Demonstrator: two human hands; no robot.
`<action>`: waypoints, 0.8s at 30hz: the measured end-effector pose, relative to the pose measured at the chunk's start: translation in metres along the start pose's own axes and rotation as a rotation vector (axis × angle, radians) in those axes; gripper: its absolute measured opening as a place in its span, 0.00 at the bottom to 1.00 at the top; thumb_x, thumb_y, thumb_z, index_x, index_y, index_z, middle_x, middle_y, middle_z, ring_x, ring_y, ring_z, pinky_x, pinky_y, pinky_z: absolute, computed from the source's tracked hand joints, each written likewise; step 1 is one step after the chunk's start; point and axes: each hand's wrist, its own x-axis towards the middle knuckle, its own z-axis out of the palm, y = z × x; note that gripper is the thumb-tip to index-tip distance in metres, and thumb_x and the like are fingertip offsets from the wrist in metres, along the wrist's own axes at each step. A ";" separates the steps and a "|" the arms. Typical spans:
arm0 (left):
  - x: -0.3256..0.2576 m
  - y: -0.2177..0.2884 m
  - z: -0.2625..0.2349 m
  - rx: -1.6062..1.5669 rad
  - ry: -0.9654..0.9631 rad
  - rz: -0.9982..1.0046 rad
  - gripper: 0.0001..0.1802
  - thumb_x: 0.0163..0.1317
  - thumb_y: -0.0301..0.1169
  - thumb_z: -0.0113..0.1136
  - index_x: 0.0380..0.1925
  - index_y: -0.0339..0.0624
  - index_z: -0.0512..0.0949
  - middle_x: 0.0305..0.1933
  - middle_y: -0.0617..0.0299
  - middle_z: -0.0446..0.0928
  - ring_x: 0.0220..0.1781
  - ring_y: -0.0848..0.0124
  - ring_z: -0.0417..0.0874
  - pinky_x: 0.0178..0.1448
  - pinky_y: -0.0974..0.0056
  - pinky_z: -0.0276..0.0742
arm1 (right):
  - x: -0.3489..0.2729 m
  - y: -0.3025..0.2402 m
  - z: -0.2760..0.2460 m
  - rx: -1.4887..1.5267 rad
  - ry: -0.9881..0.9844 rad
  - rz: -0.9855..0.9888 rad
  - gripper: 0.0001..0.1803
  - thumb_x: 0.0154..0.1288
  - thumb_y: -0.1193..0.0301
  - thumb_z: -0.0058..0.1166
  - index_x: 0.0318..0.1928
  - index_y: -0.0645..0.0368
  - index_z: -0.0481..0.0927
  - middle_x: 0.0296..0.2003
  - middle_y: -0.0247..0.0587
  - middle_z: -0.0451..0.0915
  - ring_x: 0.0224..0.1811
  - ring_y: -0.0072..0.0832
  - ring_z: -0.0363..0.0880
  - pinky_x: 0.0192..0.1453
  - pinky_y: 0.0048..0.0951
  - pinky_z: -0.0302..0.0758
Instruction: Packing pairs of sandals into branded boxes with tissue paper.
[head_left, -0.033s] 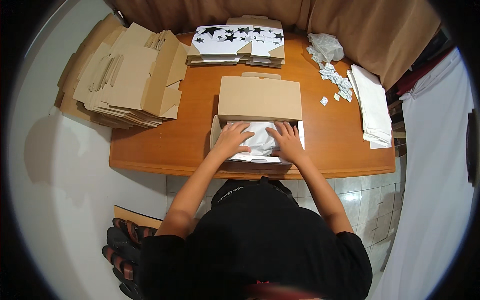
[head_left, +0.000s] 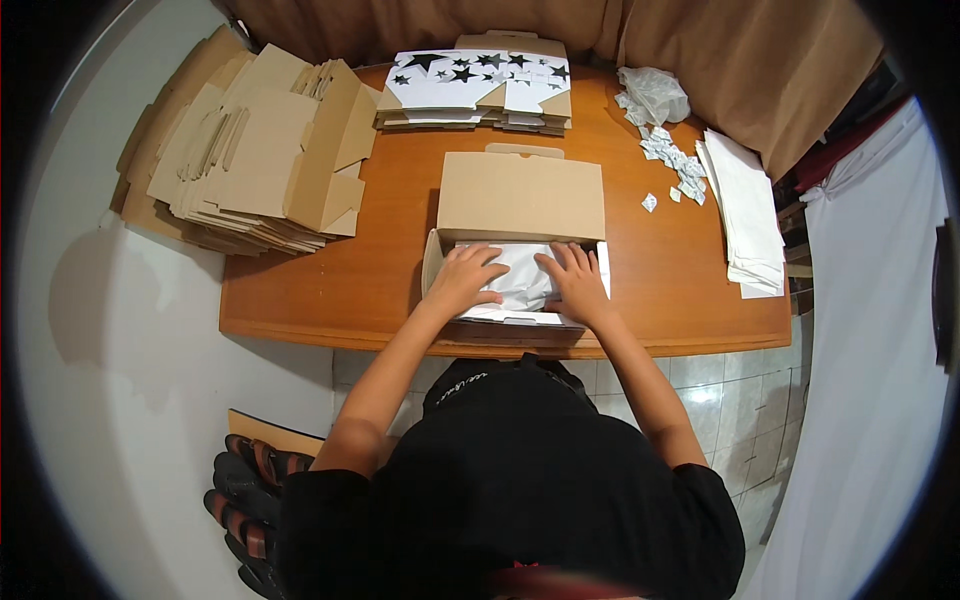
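Observation:
An open cardboard box [head_left: 521, 196] stands near the table's front edge, its brown lid raised away from me. White paper [head_left: 524, 277] fills the inside, creased in the middle; whatever lies beneath it is hidden. My left hand [head_left: 465, 280] rests with spread fingers on the paper's left part. On the right part lies my right hand [head_left: 577, 282], its fingers also spread and pressing flat by the box's right wall. Neither hand grips anything.
Flattened brown cartons [head_left: 250, 150] are piled at the left. Behind the box lies a stack of star-printed cartons [head_left: 440, 85]. Small white packets [head_left: 675, 165] spill from a plastic bag [head_left: 655, 95] beside a pile of white sheets [head_left: 745, 215]. Sandals [head_left: 255, 490] stand lower left.

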 end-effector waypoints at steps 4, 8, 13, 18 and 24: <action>-0.005 -0.002 -0.009 -0.104 -0.031 -0.003 0.34 0.40 0.45 0.69 0.52 0.53 0.74 0.63 0.50 0.63 0.67 0.53 0.58 0.69 0.53 0.52 | -0.001 -0.004 -0.007 -0.018 0.042 0.004 0.44 0.33 0.64 0.72 0.57 0.42 0.65 0.60 0.41 0.61 0.64 0.47 0.55 0.65 0.54 0.54; -0.005 -0.005 -0.016 -0.200 -0.119 -0.185 0.39 0.39 0.42 0.71 0.56 0.49 0.70 0.64 0.48 0.60 0.67 0.51 0.56 0.69 0.54 0.54 | 0.000 -0.003 -0.008 0.008 0.049 0.010 0.45 0.32 0.64 0.72 0.57 0.42 0.65 0.60 0.41 0.61 0.65 0.48 0.55 0.66 0.54 0.53; -0.002 -0.011 -0.003 -0.074 -0.081 -0.202 0.43 0.36 0.37 0.74 0.57 0.48 0.67 0.65 0.48 0.56 0.66 0.51 0.58 0.68 0.55 0.56 | 0.003 -0.001 -0.013 0.024 -0.002 0.015 0.45 0.34 0.62 0.72 0.58 0.44 0.66 0.60 0.44 0.61 0.65 0.46 0.54 0.67 0.50 0.50; -0.007 0.004 -0.026 0.097 0.056 0.019 0.34 0.40 0.38 0.71 0.51 0.47 0.72 0.58 0.52 0.65 0.61 0.55 0.64 0.61 0.55 0.64 | 0.010 0.016 -0.018 0.203 -0.073 -0.023 0.38 0.42 0.60 0.67 0.57 0.49 0.68 0.59 0.49 0.61 0.64 0.50 0.55 0.65 0.49 0.54; -0.037 0.017 -0.046 -0.091 0.521 -0.313 0.26 0.51 0.42 0.63 0.51 0.48 0.72 0.57 0.54 0.66 0.60 0.55 0.65 0.61 0.56 0.63 | 0.039 0.044 -0.029 0.417 0.329 0.216 0.33 0.51 0.61 0.60 0.56 0.62 0.67 0.54 0.59 0.65 0.59 0.52 0.60 0.62 0.41 0.60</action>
